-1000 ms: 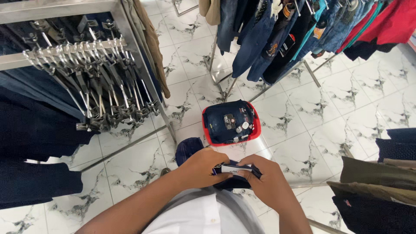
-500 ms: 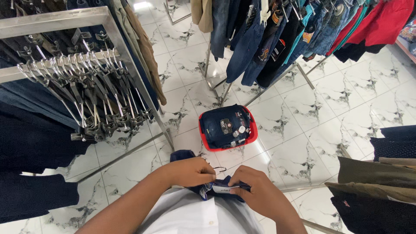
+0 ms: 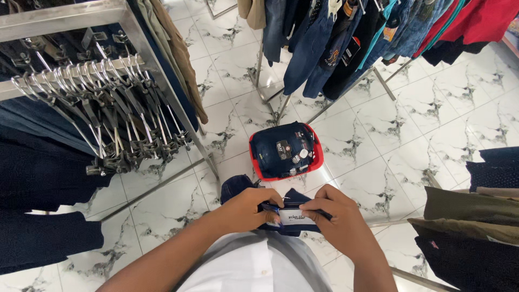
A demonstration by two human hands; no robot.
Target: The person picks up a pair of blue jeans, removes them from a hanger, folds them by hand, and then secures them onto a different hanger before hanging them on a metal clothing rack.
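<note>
Your left hand (image 3: 254,210) and right hand (image 3: 338,219) both gripped the dark folded jeans (image 3: 286,208) with white tag (image 3: 296,217), held level between them, long axis crosswise, just nearside of the red basket (image 3: 319,157).

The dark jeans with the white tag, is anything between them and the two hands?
Nothing visible. The left hand and the right hand both grip the dark jeans directly, fingers on the waistband on either side of the white tag. The red basket of folded jeans sits on the floor beyond, apart from the hands.
</note>
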